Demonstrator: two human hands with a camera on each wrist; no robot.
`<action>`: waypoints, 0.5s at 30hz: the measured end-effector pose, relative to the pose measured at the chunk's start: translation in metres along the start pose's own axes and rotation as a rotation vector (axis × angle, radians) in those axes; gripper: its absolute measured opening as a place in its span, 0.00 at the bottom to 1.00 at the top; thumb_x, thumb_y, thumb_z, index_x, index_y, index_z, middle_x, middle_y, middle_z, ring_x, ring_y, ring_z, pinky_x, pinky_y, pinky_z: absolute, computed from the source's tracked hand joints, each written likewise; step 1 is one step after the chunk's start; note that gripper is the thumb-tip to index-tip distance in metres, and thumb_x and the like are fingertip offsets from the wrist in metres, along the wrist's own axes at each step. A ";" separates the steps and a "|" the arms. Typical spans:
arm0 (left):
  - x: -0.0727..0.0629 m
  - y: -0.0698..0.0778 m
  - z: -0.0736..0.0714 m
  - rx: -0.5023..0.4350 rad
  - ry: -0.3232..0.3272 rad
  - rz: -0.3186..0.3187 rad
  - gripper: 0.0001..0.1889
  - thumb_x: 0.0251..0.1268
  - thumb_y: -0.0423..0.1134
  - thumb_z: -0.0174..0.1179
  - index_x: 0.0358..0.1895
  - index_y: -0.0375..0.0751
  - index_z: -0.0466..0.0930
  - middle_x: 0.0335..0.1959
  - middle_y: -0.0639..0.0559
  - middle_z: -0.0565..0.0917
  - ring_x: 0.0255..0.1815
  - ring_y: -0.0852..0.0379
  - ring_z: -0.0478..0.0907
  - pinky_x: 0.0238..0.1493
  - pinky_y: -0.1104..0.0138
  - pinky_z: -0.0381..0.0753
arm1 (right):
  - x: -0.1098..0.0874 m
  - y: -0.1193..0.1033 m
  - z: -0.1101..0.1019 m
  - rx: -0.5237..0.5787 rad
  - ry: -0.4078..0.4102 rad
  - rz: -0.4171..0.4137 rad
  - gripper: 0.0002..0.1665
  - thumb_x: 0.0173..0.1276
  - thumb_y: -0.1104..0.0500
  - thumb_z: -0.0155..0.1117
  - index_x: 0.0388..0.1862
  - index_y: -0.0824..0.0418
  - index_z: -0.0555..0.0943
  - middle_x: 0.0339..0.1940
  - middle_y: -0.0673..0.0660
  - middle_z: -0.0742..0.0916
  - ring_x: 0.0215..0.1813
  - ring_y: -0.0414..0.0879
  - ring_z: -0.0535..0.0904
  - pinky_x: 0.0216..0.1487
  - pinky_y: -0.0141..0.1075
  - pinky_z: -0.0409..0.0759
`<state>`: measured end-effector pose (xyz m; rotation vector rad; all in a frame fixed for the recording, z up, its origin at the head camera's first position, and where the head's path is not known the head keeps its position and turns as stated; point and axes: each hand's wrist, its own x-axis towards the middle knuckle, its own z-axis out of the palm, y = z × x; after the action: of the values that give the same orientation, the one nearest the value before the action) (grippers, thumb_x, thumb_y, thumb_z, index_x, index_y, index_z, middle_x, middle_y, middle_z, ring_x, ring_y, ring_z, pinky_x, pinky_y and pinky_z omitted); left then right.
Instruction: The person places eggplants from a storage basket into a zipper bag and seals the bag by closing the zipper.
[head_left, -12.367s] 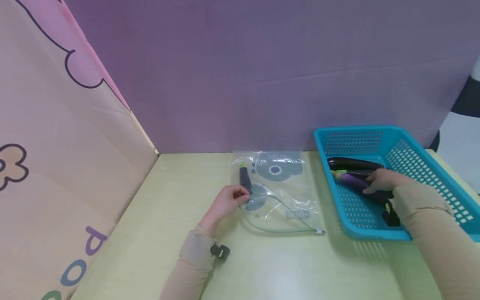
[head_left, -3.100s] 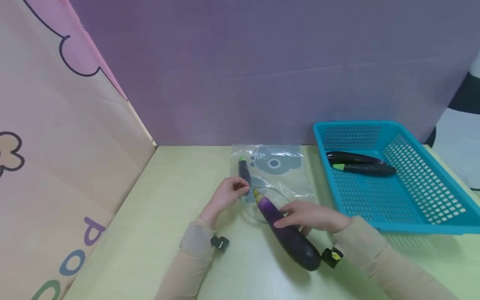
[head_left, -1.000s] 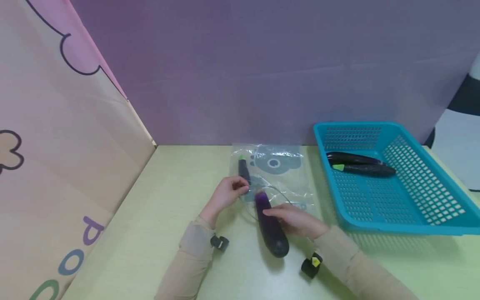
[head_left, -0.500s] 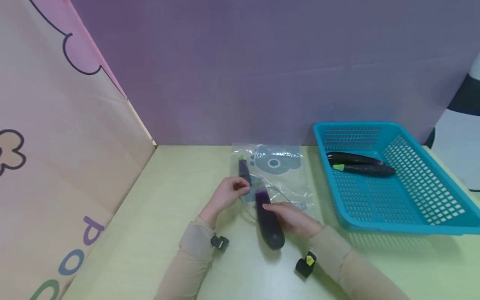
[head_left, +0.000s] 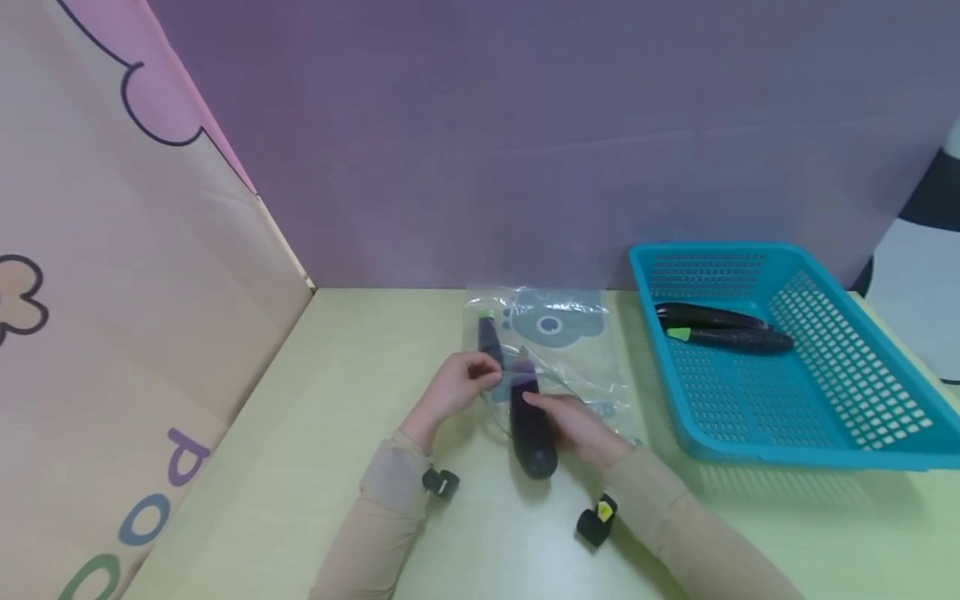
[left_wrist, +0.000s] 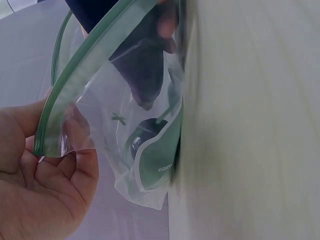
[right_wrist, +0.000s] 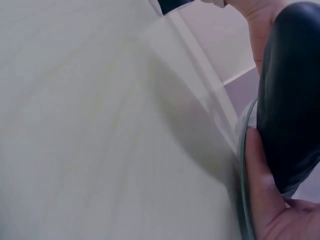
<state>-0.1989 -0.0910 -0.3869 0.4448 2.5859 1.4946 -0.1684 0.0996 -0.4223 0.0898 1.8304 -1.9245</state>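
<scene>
My left hand (head_left: 457,385) pinches the edge of a clear zip bag (head_left: 581,354) with a blue-grey print, which lies on the table. In the left wrist view the bag's green-rimmed mouth (left_wrist: 72,70) gapes between that hand and the table. My right hand (head_left: 576,427) grips a dark purple eggplant (head_left: 533,433), its thumb on top. The eggplant's stem end is inside the bag mouth, while its round end sticks out toward me. Within the bag, at the left, lies a slimmer eggplant (head_left: 489,337) with a green stem. The right hand's fingers are partly hidden under the held eggplant.
A turquoise perforated basket (head_left: 678,408) stands at the right, with a glossy dark eggplant (head_left: 708,317) and a green-stemmed eggplant (head_left: 738,340) along its back. A purple cloth (head_left: 480,167) hangs behind the table, and a printed cloth panel (head_left: 150,292) borders its left side.
Since the oldest frame, the right hand has brought the purple eggplant from the basket to the bag. Lately the eggplant has slid further into the mouth; the left hand has stayed in place.
</scene>
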 end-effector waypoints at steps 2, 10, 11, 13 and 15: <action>0.000 0.000 0.000 -0.005 -0.002 0.002 0.07 0.62 0.31 0.59 0.41 0.33 0.81 0.36 0.46 0.83 0.36 0.57 0.77 0.40 0.69 0.79 | 0.002 -0.002 0.001 0.005 0.010 0.006 0.31 0.70 0.52 0.53 0.65 0.70 0.66 0.66 0.70 0.72 0.66 0.64 0.68 0.64 0.54 0.69; 0.002 -0.001 0.001 -0.014 -0.012 0.007 0.07 0.61 0.31 0.60 0.40 0.33 0.81 0.35 0.45 0.83 0.34 0.59 0.77 0.37 0.70 0.79 | 0.010 -0.007 0.003 0.073 0.009 0.025 0.31 0.72 0.52 0.50 0.68 0.68 0.63 0.69 0.69 0.68 0.68 0.64 0.65 0.67 0.55 0.65; 0.002 -0.001 0.001 -0.013 -0.013 0.006 0.07 0.62 0.31 0.60 0.40 0.33 0.81 0.35 0.45 0.83 0.34 0.59 0.77 0.37 0.70 0.79 | 0.011 -0.007 0.003 0.081 0.008 0.026 0.31 0.72 0.52 0.50 0.68 0.68 0.63 0.69 0.69 0.68 0.69 0.64 0.65 0.67 0.55 0.64; 0.001 -0.001 0.001 -0.005 -0.013 0.004 0.06 0.62 0.31 0.60 0.40 0.34 0.81 0.35 0.46 0.84 0.34 0.59 0.77 0.38 0.70 0.79 | 0.013 -0.008 0.004 0.097 0.013 0.026 0.31 0.72 0.53 0.49 0.68 0.68 0.62 0.70 0.69 0.67 0.69 0.64 0.64 0.68 0.55 0.64; 0.001 -0.001 0.000 0.001 -0.010 -0.002 0.06 0.61 0.31 0.60 0.40 0.35 0.82 0.35 0.46 0.84 0.34 0.58 0.77 0.38 0.69 0.79 | 0.016 -0.008 0.004 0.112 0.015 0.025 0.32 0.73 0.53 0.49 0.69 0.69 0.61 0.70 0.69 0.66 0.69 0.64 0.63 0.68 0.55 0.64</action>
<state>-0.1996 -0.0910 -0.3879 0.4484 2.5788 1.4861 -0.1843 0.0906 -0.4200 0.1631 1.7225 -2.0132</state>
